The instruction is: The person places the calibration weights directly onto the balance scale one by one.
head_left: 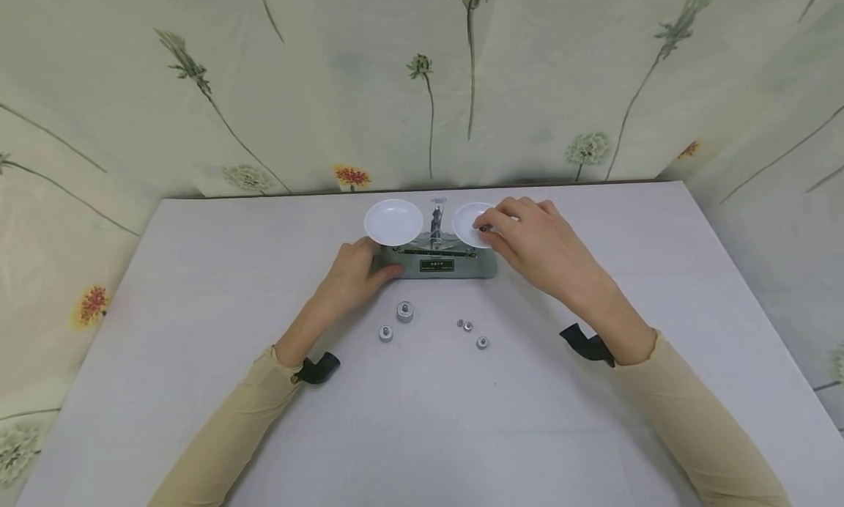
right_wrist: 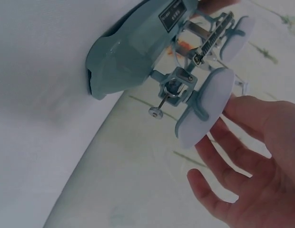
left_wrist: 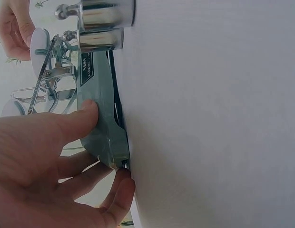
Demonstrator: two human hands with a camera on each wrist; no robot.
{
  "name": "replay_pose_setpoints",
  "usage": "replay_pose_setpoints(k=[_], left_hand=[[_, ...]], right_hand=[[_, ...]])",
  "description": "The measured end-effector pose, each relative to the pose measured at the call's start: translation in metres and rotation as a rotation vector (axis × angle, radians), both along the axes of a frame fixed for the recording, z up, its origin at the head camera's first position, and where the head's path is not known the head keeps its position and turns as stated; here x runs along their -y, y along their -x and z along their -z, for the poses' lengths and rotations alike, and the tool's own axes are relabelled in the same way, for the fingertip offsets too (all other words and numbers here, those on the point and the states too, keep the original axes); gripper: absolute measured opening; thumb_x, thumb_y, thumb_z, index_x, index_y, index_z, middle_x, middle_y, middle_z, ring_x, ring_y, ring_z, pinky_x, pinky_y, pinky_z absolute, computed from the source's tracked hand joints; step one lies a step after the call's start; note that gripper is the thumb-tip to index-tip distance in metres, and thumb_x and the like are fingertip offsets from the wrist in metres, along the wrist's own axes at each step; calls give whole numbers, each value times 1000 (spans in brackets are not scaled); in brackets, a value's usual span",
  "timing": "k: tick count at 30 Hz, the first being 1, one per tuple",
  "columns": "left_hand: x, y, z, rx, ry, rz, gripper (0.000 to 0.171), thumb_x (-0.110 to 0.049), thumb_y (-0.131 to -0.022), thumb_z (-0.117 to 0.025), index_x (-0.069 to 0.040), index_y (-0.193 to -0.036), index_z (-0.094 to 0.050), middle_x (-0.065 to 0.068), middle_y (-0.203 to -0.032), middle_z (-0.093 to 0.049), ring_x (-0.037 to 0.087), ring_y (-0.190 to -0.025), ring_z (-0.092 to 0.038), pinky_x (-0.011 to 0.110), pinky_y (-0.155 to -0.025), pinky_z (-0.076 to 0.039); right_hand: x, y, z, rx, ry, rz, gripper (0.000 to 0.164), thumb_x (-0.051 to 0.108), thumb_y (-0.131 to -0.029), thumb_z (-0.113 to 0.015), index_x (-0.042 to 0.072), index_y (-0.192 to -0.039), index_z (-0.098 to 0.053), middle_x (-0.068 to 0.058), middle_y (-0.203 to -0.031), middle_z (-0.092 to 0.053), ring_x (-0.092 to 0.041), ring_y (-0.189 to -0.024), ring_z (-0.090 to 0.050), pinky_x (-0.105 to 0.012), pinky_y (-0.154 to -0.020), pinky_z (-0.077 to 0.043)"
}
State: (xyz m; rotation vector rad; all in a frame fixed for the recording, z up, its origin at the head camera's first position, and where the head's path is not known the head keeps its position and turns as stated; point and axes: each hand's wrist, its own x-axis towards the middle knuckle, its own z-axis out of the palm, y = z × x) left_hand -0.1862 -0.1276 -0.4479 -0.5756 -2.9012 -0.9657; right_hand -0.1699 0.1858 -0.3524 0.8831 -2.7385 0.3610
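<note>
A green balance scale (head_left: 448,267) with two white pans stands near the table's far edge. My left hand (head_left: 352,276) grips the left end of its base. In the left wrist view the thumb (left_wrist: 83,122) presses the front of the base and the fingers reach round the end. My right hand (head_left: 537,247) is over the right pan (head_left: 467,221), pinching a small metal weight (head_left: 486,228) between thumb and fingertips. The right wrist view shows that pan (right_wrist: 216,102) from below, with the fingers beside its rim. The left pan (head_left: 393,221) holds nothing and sits slightly higher.
On the white table (head_left: 422,426) before the scale stand several metal weights: a large one (head_left: 405,312), a medium one (head_left: 385,334) and smaller ones (head_left: 482,343) to the right. Behind the table hangs a flower-patterned cloth (head_left: 369,89).
</note>
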Motion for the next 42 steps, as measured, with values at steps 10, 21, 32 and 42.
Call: replay_pose_setpoints(k=[10,21,32,42], left_hand=[[-1,-3,-4,-29,2,13,41,-33,-98,-80,1,-118,-69,15,-99,-73,24,-80,-49,42,-75,-45],[-4,-8,-18,16,26,-5,39,-29,-97,-81,2,-117,-69,15,-98,-72,27,-81,-50,40,-76,-43],[-7,-9,-19,40,28,-19,41,-30,-97,-82,1,-121,-69,15,-102,-74,26,-84,-52,41,-78,-47],[-6,-10,-20,45,22,-18,43,-30,-97,-82,2,-123,-69,17,-105,-75,25,-84,-53,39,-78,-48]], right_hand=[[0,0,-1,6,-2,-2,20,15,-102,-76,15,-122,-75,-6,-116,-76,-28,-109,-70,-52,-93,-49],[0,0,-2,0,0,-4,19,16,-102,-75,14,-121,-75,-7,-116,-76,-28,-108,-70,-53,-93,-49],[-3,-5,-4,-52,44,-9,21,17,-100,-78,11,-120,-76,-9,-114,-76,-28,-101,-71,-53,-91,-50],[-4,-11,-10,-65,96,-31,23,13,-97,-81,10,-119,-75,-8,-113,-75,-26,-99,-69,-52,-90,-50]])
